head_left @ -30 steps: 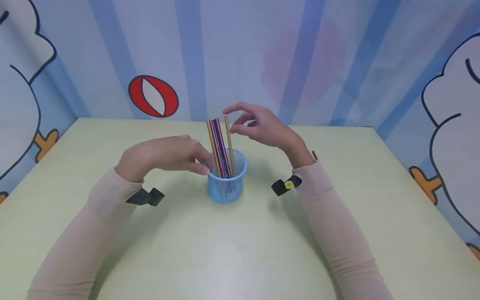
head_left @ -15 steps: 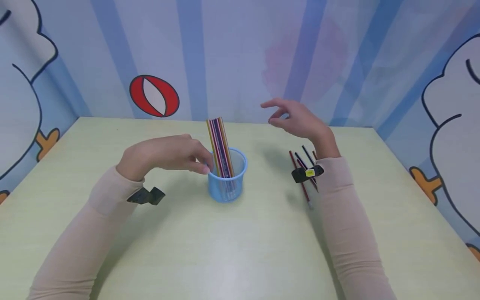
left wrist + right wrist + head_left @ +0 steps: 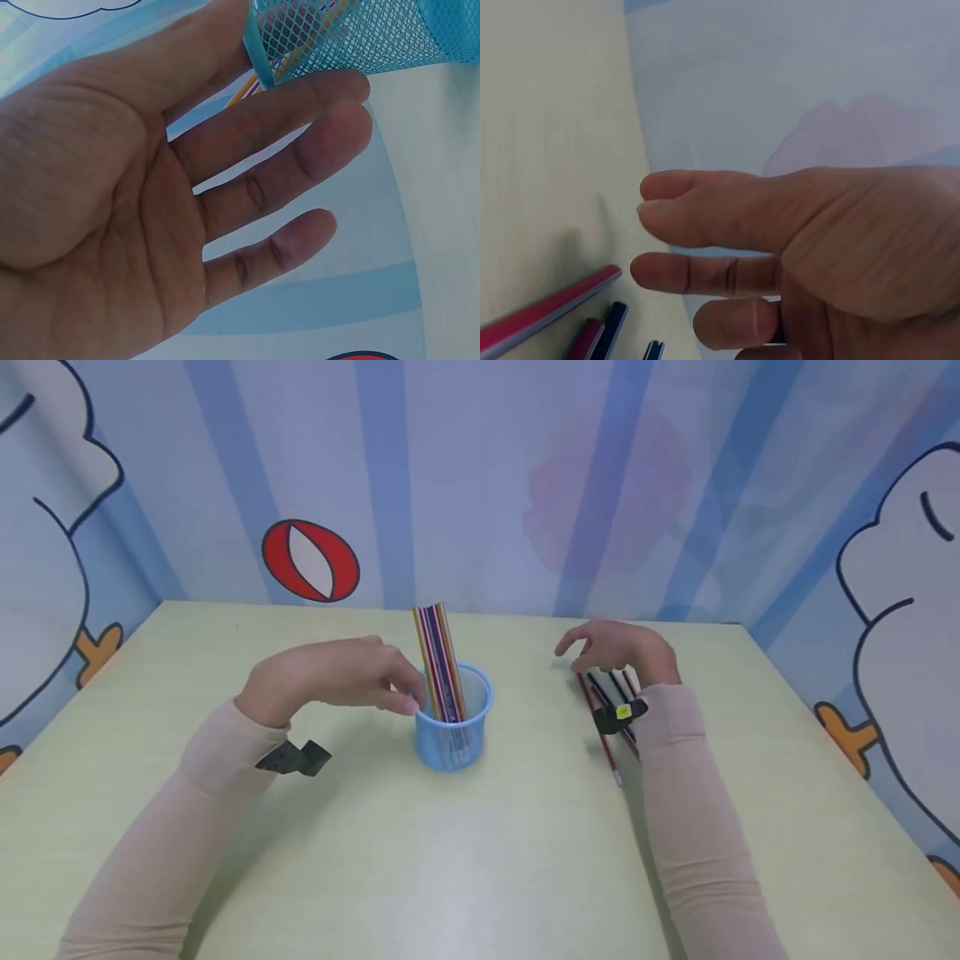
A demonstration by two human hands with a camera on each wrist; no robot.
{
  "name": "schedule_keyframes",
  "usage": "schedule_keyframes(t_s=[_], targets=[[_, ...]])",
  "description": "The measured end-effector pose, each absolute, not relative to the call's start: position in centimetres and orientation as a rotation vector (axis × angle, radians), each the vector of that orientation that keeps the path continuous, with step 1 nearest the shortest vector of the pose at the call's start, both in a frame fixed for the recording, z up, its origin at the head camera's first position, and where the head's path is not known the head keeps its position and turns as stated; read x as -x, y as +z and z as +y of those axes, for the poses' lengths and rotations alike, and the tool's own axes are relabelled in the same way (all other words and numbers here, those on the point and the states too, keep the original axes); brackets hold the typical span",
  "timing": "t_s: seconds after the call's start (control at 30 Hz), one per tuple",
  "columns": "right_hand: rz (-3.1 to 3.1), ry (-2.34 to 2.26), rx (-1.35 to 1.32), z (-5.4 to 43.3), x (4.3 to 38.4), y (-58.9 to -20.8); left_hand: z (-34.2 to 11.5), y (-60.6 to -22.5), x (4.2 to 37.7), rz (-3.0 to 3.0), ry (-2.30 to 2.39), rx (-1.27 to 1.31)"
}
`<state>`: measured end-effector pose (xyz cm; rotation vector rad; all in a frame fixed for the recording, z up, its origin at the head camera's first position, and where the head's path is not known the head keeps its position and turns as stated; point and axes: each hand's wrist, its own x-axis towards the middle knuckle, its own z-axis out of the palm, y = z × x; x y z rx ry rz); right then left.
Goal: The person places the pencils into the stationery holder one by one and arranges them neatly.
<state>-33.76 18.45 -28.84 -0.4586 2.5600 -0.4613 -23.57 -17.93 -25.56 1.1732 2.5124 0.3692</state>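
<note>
My left hand [image 3: 337, 675] pinches the rim of a light blue mesh pencil cup [image 3: 450, 750] between thumb and fingers. In the left wrist view, thumb and index finger straddle the rim, the other fingers extended beside it. A bundle of striped pencils [image 3: 441, 668] leans to the left inside the cup. Over at the right, my right hand [image 3: 618, 647] hangs low over loose pencils on the table, holding nothing. A red pencil [image 3: 551, 309] and a dark blue pencil [image 3: 611, 328] lie just below its fingertips in the right wrist view. The right wrist and sleeve partly cover the loose pencils.
The pale yellow-green table [image 3: 450, 877] runs back to a blue striped backdrop [image 3: 480, 485] printed with a red and white oval. Cartoon figures cover the side panels. Both wrists carry small black cameras.
My right hand let go of a gold pencil that now leans with the bundle in the cup. It then moved right and down to the loose pencils. The left hand stayed at the rim.
</note>
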Motion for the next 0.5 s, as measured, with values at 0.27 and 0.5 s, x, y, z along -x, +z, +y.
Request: schedule_keyframes(t_s=[0.27, 0.5], targets=[[2.615, -0.423, 0.292, 17.9, 33.9, -29.5, -18.4, -24.9, 23.2, 2.524, 0.379, -1.178], [2.729, -0.319, 0.377, 16.9, 34.0, -29.7, -18.1, -24.4, 23.3, 2.526, 0.372, -1.165]])
